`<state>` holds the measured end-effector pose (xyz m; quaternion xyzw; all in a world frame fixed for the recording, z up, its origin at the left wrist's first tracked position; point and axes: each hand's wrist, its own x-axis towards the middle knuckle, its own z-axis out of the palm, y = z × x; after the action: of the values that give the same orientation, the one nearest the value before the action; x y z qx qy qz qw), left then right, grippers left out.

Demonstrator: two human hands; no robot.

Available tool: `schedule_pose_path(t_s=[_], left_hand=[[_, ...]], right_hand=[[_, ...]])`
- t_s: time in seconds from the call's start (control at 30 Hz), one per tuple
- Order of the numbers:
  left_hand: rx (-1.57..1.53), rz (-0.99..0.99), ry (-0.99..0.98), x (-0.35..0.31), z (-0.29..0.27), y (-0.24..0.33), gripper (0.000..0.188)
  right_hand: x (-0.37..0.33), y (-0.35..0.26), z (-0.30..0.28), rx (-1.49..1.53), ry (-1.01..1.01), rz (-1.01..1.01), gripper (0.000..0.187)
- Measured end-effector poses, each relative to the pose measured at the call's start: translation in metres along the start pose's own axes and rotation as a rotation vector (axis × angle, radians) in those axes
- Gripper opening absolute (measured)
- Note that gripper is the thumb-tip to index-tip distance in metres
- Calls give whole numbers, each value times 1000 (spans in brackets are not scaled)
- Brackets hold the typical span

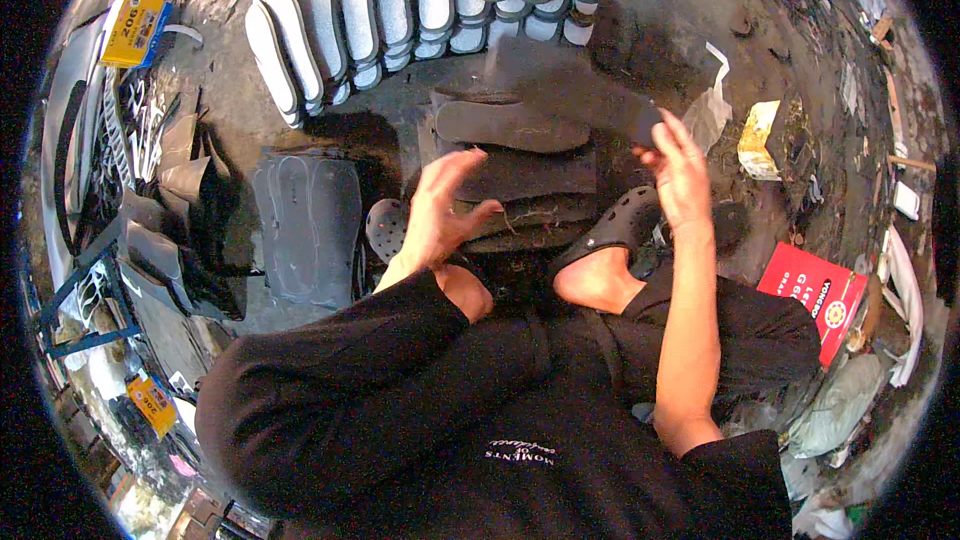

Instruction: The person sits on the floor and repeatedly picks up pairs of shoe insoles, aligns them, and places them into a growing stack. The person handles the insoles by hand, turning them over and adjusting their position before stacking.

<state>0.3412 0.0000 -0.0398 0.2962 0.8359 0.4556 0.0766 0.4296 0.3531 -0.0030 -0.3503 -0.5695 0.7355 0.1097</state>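
My right hand (683,172) pinches the end of a dark, flat, sole-shaped piece (610,110), which is smeared by motion and reaches away to the left. Beside it my left hand (440,212) is raised with thumb and fingers apart, holding nothing. Between and beyond the hands lies a dark sole (515,127) on a pile of dark sheets (545,178). A fanned row of soles with pale tops (350,5) spreads over the ground at the far side.
To the left lies a dark sheet with sole outlines (308,225), near bent scraps (190,175) and a yellow box (134,30). A red box (815,300) is at right, with a yellowish paper (760,140) beyond it. My feet wear dark clogs (612,230).
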Motion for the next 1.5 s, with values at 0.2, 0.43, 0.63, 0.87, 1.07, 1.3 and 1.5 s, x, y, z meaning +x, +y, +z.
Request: schedule_pose_path(t_s=[0.2,0.43,0.63,0.87,1.07,1.3,1.5], left_hand=[[340,257,-250,17,28,-36,49],[-38,-167,-247,79,9,-19,29],[-54,-232,-464,119,2,-44,38],[-33,-243,-470,125,-6,-46,40],[2,100,-135,89,3,-21,25],[43,128,-130,16,13,-18,47],[-1070,-654,403,11,-9,-12,36]], right_hand=[[15,-14,-28,252,18,21,51],[8,-34,-23,327,67,2,48],[4,-48,-17,388,79,-57,37],[9,-40,-21,334,60,-48,50],[7,-37,-16,292,37,-3,42],[7,-7,5,115,-78,48,38],[7,36,30,-133,-212,42,36]])
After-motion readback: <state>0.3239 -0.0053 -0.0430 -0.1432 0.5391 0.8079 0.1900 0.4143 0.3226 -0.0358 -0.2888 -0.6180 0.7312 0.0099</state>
